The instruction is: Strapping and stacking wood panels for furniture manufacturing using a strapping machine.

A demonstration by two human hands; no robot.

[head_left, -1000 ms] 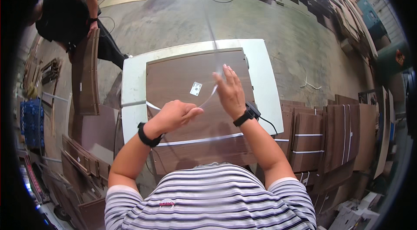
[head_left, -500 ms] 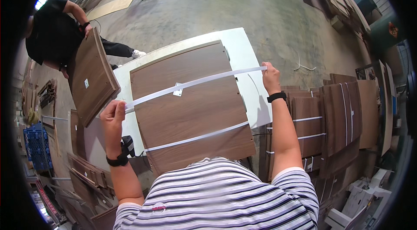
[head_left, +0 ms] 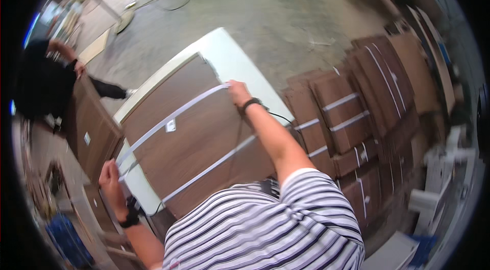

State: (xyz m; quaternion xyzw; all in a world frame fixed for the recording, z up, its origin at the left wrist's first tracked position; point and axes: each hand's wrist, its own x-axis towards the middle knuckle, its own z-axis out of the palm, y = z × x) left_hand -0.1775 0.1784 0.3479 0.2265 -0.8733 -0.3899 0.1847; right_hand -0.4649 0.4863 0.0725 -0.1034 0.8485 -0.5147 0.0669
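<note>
My right hand (head_left: 238,94) pinches one end of a white strap (head_left: 188,105) at the far right side of a brown wood-grain panel (head_left: 196,135). At the near left edge, my left hand (head_left: 110,180) is closed on the strap's other end, slightly blurred. Between the hands the strap runs slantwise over the panel, above a small white label (head_left: 170,125). A second white strap (head_left: 208,171) crosses the panel closer to my body. The panel lies on a pale white table (head_left: 232,55). Black bands sit on both my wrists.
On the left, a person in black (head_left: 43,78) holds another brown panel (head_left: 89,129) upright beside the table. Strapped stacks of brown panels (head_left: 334,91) stand to the right. A black cord (head_left: 279,116) hangs at the table's right edge; a blue crate (head_left: 69,239) is lower left.
My view has turned to the right, so the table appears tilted and shifted left. Both hands still grip the strap; my right hand now lies closer over the panel's edge.
</note>
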